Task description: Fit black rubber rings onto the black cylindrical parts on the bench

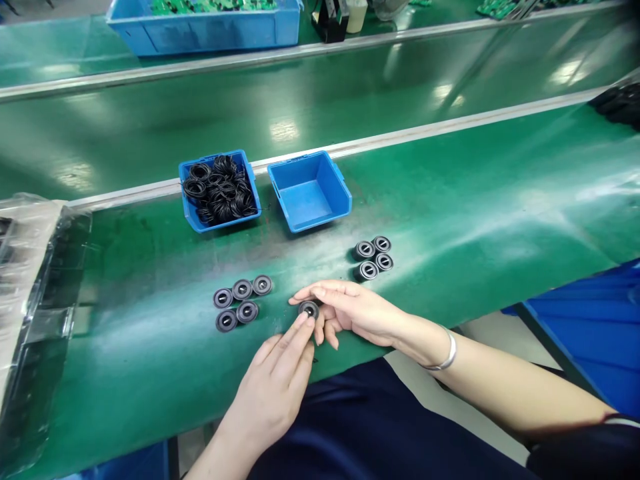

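My left hand point(273, 393) reaches up from the bottom, its fingertips pressing on a small black ring part with a grey face and a dark centre hole point(309, 310). My right hand point(350, 310) comes in from the right, with a metal bangle point(447, 350) on its wrist, and its fingers curl around the same part. Several matching ring parts point(242, 289) lie in a loose group just left of my hands. Another group of several point(365, 250) lies to the upper right. A blue bin point(215, 224) heaped with black rubber O-rings point(220, 193) stands beyond them, next to an empty blue bin point(305, 203).
Both bins stand on a green conveyor belt point(150, 300) with a metal rail point(400, 137) behind it. A clear plastic bag point(35, 267) lies at the left edge. Beyond a second green belt, a blue tub point(200, 30) holds green circuit boards. Blue fabric point(585, 333) hangs at the right.
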Demonstrator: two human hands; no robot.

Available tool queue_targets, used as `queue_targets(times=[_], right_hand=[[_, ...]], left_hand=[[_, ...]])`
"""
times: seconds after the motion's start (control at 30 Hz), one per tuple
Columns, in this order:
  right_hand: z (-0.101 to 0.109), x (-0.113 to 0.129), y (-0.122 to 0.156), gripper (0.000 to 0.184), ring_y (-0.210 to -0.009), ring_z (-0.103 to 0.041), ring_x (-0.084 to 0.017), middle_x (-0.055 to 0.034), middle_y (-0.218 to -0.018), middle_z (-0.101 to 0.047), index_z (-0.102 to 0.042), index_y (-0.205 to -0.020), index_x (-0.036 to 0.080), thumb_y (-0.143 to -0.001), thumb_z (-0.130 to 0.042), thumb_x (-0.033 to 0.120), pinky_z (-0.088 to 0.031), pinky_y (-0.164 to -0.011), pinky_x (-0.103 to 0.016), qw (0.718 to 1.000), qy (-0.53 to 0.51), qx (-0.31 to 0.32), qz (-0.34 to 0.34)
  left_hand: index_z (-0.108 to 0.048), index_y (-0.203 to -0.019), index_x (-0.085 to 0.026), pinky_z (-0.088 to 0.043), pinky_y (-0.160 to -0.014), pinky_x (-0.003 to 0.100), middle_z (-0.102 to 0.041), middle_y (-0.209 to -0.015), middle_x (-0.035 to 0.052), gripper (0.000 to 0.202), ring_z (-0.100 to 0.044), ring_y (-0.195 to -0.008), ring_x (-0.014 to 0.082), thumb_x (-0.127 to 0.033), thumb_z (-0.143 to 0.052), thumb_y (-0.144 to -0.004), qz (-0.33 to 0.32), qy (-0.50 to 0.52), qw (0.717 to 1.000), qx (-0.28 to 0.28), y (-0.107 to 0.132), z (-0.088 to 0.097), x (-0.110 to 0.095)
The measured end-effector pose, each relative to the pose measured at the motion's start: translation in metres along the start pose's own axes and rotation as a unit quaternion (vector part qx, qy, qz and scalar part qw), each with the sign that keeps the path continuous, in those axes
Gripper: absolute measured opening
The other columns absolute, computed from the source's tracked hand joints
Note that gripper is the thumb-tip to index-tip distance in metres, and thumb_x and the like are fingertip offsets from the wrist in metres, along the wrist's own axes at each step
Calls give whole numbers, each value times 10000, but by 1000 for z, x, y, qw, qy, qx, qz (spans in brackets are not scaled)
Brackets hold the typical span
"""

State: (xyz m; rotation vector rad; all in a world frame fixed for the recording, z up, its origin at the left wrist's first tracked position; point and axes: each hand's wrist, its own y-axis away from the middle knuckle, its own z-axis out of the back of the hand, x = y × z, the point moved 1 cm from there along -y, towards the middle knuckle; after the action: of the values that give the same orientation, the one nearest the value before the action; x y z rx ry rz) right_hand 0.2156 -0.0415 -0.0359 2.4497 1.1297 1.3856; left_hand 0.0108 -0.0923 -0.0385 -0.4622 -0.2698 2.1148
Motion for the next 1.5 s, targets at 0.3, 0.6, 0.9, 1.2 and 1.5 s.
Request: queue_targets(times=[0.3, 0.6, 0.9, 1.2, 1.5], right_hand=[[0, -4, -4, 255, -498, -612, -95, 10, -628, -619, -613, -1109, 114, -960, -622, 320, -539, -475, -188, 999, 34, 1, 3], [-3, -6, -2, 300, -615, -649, -120, -39, -798, -652, -624, -1162, 118, -979, -594, 354, -590, -500, -226, 999, 14, -42, 26], [0, -2, -6, 250, -525, -637, -100, 5, -666, -632, -601, -1111, 116, -956, -630, 310, -567, -493, -196, 1000, 13, -1, 0], [-4, -5, -2, 299, -668, -682, -125, -45, -820, -669, -603, -1180, 115, -987, -588, 342, -610, -590, -238, 999, 11, -28, 38], [-3, -10, -3, 267, -640, -667, -112, -30, -821, -649, -610, -1135, 122, -980, -603, 339, -603, -568, -230, 998, 22, -38, 54]], left_hand=[[-659, -1195, -89, -323, -1040, 437, -488, -1515, 128, 331, -351, -1463, 319, -99, -389, -1003, 18, -7, 999, 45, 0, 2, -1], [-674, -1190, -134, -361, -971, 376, -454, -1544, 67, 311, -392, -1442, 247, -104, -430, -1001, 39, -47, 998, 6, -5, -5, -7], [-653, -1193, -81, -346, -999, 431, -501, -1501, 144, 328, -381, -1448, 309, -69, -398, -988, 17, -22, 999, 24, 1, 1, 2], [-677, -1170, -118, -386, -879, 394, -384, -1590, 91, 354, -330, -1472, 318, -83, -404, -947, -1, -103, 992, 73, -7, 4, -1], [-683, -1148, -146, -357, -932, 412, -348, -1608, 46, 335, -313, -1481, 304, -100, -406, -965, 35, -65, 996, 57, -1, 0, -2]])
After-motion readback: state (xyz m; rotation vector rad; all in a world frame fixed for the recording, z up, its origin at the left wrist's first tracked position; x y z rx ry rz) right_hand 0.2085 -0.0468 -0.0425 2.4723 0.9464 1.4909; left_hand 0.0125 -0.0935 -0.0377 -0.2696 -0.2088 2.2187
